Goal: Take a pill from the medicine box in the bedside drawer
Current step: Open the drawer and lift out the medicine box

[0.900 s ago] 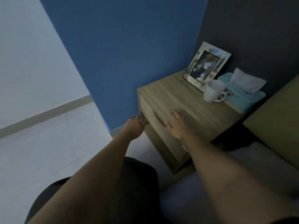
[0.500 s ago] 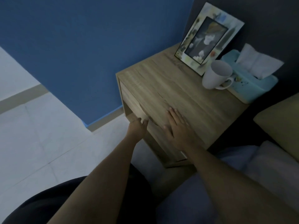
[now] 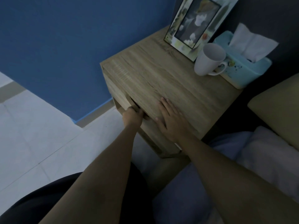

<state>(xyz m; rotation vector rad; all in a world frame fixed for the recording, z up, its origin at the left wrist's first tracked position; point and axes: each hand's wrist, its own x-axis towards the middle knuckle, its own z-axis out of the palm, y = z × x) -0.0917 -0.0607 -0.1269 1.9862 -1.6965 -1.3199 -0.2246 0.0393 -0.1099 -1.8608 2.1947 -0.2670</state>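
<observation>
- My left hand (image 3: 133, 114) is at the front of the light oak-grain bedside cabinet (image 3: 161, 81), fingers curled into the dark slot at the top edge of the wooden drawer front (image 3: 119, 98); it grips that lip and nothing else.
- My right hand (image 3: 169, 118) lies flat and spread on the cabinet top just beside the front edge, holding nothing, bracing the cabinet as I read it.
- The drawer front runs left to right across the cabinet face, so the pull comes straight back toward me; the left hand is the nearer one.
- The drawer looks barely cracked, though the dim light leaves me unsure.
- The medicine box is not visible; I judge it lies inside the drawer, below and beyond my left fingers.
</observation>
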